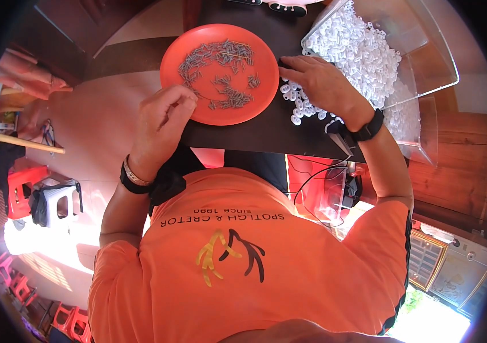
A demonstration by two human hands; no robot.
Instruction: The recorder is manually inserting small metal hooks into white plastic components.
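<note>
A round orange-red plate (266, 94) lies on the dark table, holding loose heaps of small grey screws (233, 98). My left hand (166, 123) is over the plate's near left rim, its thumb and fingers pinched together. Whatever may be between those fingertips is too small to make out. Past the plate's right rim, my right hand (324, 84) is palm down with fingers stretched toward the plate. Small white oval plastic pieces (300, 108) with holes lie scattered beside and partly beneath that hand.
A clear plastic bin (439, 94) rests tilted at the right, with a big heap of white pieces (355, 54) spilling toward me. The dark table's (243, 136) front edge is close to my body. Black cables (312, 177) hang below it. Stools (57, 203) stand at left.
</note>
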